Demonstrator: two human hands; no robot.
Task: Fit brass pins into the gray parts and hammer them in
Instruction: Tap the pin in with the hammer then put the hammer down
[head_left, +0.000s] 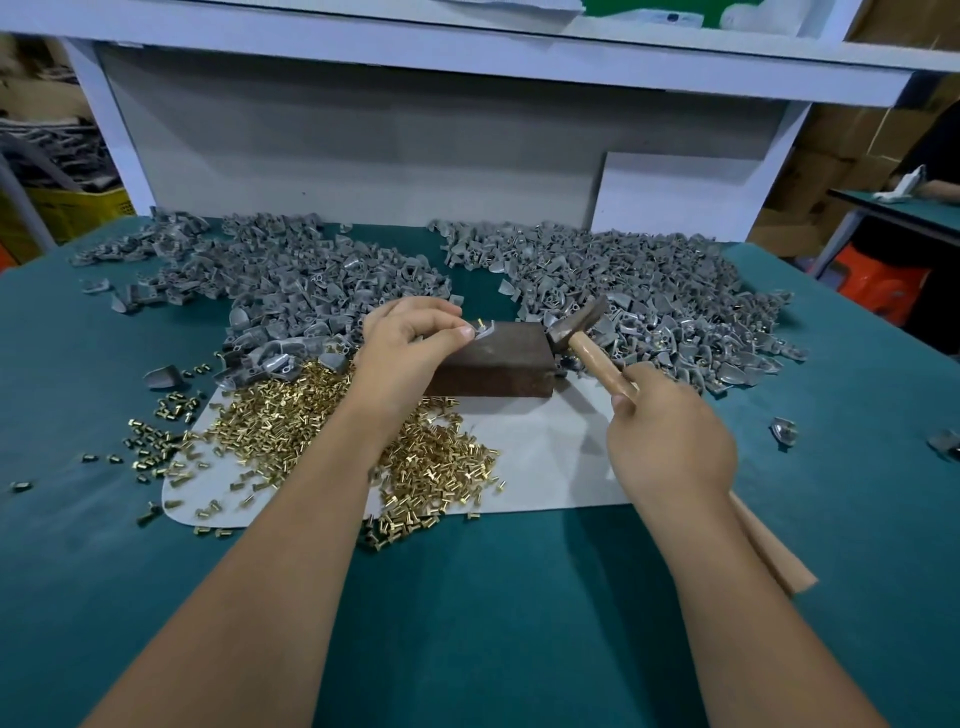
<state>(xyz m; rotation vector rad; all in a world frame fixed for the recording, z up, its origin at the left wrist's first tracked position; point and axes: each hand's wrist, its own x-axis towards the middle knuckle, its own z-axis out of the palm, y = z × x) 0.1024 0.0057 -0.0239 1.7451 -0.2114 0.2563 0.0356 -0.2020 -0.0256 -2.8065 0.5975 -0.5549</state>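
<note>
A dark rectangular metal block (498, 358) sits on a pale flat sheet (545, 457) on the surface (493, 623); loose brass pins (291, 426) lie left of it, heaped gray plastic parts (623, 275) behind

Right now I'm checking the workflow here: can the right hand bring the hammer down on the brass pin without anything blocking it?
Probably yes. The right hand grips the hammer just right of the brass pin, with open air between. The left hand pinches the gray part on the block, its fingertips close to the pin.
</note>
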